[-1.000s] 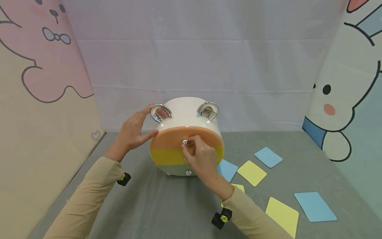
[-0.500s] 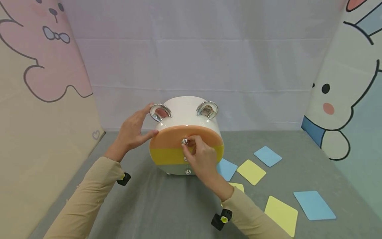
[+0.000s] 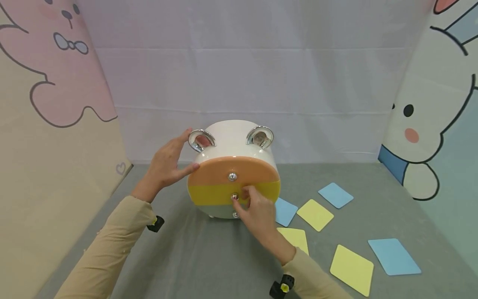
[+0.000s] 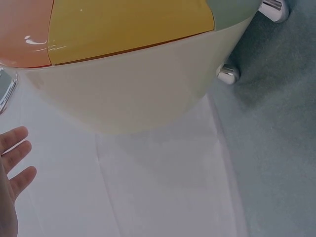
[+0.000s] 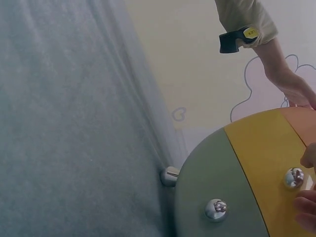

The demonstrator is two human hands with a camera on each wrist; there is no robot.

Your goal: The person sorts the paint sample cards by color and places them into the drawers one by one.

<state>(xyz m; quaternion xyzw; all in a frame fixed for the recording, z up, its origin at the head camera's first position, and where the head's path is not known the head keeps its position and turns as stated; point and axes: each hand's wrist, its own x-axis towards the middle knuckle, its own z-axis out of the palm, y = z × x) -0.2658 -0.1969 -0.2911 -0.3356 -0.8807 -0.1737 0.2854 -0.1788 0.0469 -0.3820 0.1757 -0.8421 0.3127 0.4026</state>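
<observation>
A rounded drawer box (image 3: 239, 137) with a white body, two chrome ears (image 3: 260, 138) and an orange, yellow and grey-green front stands on the table. My left hand (image 3: 166, 164) is at its left side, thumb on the orange front's edge, fingers extended behind the left ear. The left wrist view shows those fingers (image 4: 19, 153) spread beside the white body. My right hand (image 3: 258, 211) is at the middle knob (image 3: 235, 197) on the yellow drawer (image 3: 209, 194). The thumb tip meets the knob's lower edge; the bent index finger stands off to its upper right.
Blue and yellow cards lie on the grey cloth (image 3: 179, 257) to the right, among them a blue card (image 3: 394, 256) and a yellow card (image 3: 352, 270). Printed panels flank the table left and right, with a white curtain (image 3: 246, 74) behind the box.
My right hand has let go of the top knob on the orange drawer and moved down to the yellow drawer's knob. The left hand keeps its place; the drawers stay closed.
</observation>
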